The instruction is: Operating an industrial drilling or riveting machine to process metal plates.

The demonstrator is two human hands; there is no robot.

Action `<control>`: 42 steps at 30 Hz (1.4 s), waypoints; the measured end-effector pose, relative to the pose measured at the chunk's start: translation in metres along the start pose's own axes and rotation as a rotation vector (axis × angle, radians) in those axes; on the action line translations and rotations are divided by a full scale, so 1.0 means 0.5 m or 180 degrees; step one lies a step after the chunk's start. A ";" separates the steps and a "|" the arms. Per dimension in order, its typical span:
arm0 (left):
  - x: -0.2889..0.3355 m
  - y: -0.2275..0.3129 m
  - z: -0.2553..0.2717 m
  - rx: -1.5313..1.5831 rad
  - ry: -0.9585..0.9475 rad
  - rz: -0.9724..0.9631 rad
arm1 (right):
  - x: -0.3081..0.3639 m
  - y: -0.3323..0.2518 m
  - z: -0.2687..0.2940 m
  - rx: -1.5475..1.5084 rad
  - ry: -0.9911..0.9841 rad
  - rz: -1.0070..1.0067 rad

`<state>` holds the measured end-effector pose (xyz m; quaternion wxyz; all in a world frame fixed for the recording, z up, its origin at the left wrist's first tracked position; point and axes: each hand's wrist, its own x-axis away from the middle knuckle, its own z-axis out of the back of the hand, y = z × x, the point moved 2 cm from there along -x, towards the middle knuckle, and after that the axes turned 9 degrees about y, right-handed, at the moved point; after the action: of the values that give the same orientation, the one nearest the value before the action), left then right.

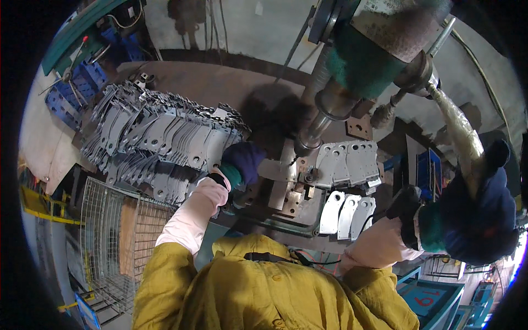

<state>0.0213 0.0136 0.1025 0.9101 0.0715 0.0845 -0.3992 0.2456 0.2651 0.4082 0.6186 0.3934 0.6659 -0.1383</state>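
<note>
My left hand (245,163), in a dark blue glove, is closed at the end of a flat grey metal plate (276,170). This plate lies in a metal jig (292,199) under the drill press spindle (314,132). The thin drill bit points down beside the plate; whether it touches cannot be told. On the right, my gloved right hand (478,206) is wrapped round the drill press lever (459,129), which is covered in a shiny wrapping. The glove hides the lever's lower end.
Many overlapping metal plates (165,137) are heaped on the left of the worktable (220,74). More plates (349,162) stand in rows right of the jig, with a few lighter ones (347,215) nearer me. A wire basket (107,236) stands at lower left, a blue bin (428,173) at right.
</note>
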 end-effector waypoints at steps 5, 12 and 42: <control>0.000 -0.010 -0.033 -0.0031 -0.0162 0.0103 | 0.019 0.012 -0.001 0.0290 0.0013 0.0089; -0.012 0.003 0.002 -0.0091 -0.0371 0.0006 | 0.038 0.027 -0.011 0.0435 0.0067 0.0158; -0.007 0.002 0.006 -0.0062 -0.0023 -0.0034 | 0.158 0.119 -0.059 0.1354 -0.0636 -0.0554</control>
<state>0.0199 0.0164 0.1062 0.9089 0.0607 0.0855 -0.4035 0.2715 0.3515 0.3584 0.5703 0.4403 0.5888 -0.3664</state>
